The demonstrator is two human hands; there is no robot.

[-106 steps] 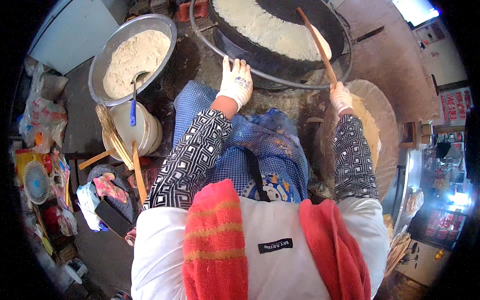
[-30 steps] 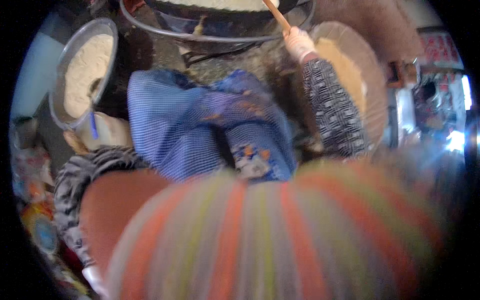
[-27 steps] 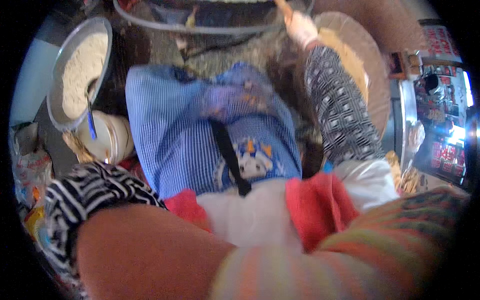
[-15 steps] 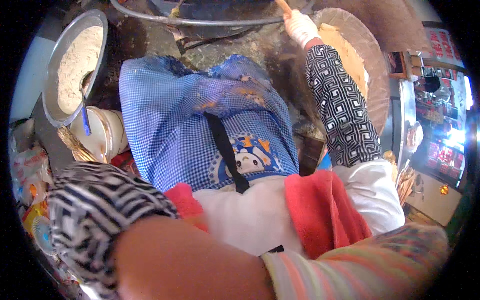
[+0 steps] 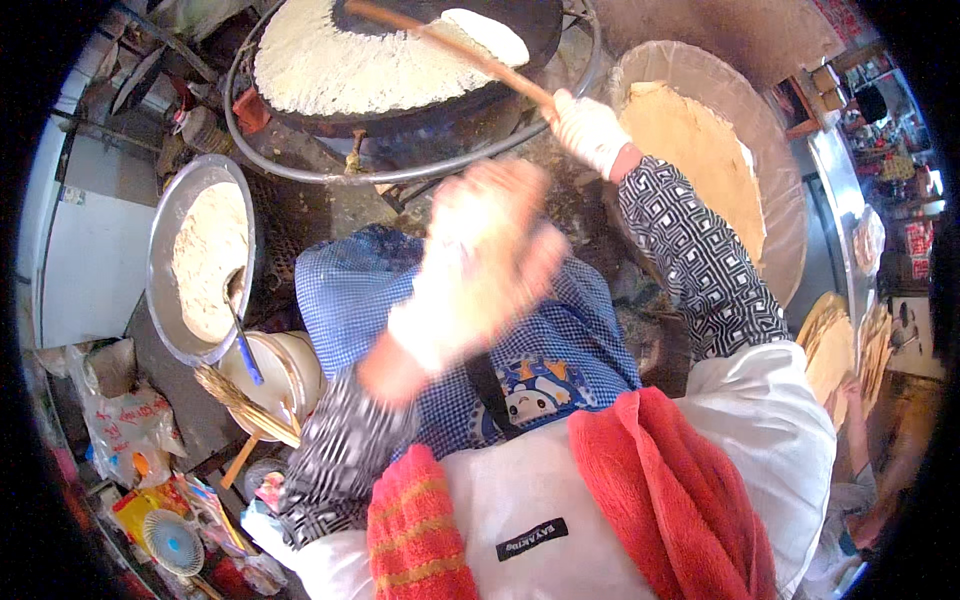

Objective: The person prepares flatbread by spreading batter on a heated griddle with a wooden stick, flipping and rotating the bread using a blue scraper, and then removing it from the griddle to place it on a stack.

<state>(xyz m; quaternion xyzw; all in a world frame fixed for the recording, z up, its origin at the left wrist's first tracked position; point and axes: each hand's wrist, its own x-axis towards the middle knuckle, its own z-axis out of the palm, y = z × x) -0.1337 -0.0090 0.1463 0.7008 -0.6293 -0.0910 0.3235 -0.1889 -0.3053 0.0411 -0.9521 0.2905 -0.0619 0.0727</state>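
My right hand (image 5: pixel 588 130), in a thin white glove, is closed round a wooden stick (image 5: pixel 480 62). The stick reaches up and left over a round dark griddle (image 5: pixel 543 40), where pale batter (image 5: pixel 330 70) lies in a broad curved band with a smoother whitish patch at its right. Above my lap, apart from the griddle, my left hand (image 5: pixel 480 260) is also gloved and smeared by motion. Its thumb appears apart from the fingers, and nothing shows in it. Below it lies a blue checked apron (image 5: pixel 345 290).
A metal ring (image 5: pixel 300 172) surrounds the griddle. At left stand a batter basin (image 5: pixel 160 265) with a blue-handled ladle (image 5: pixel 246 350), a pale bucket (image 5: pixel 310 365) and a straw brush (image 5: pixel 240 398). Flat pancakes (image 5: pixel 690 150) fill a lined round container at right; another person's hand (image 5: pixel 853 388) touches stacked pancakes.
My left arm has swung from close across the lower edge to above my lap. The view has shifted, bringing the griddle and batter in. My right hand keeps the stick.
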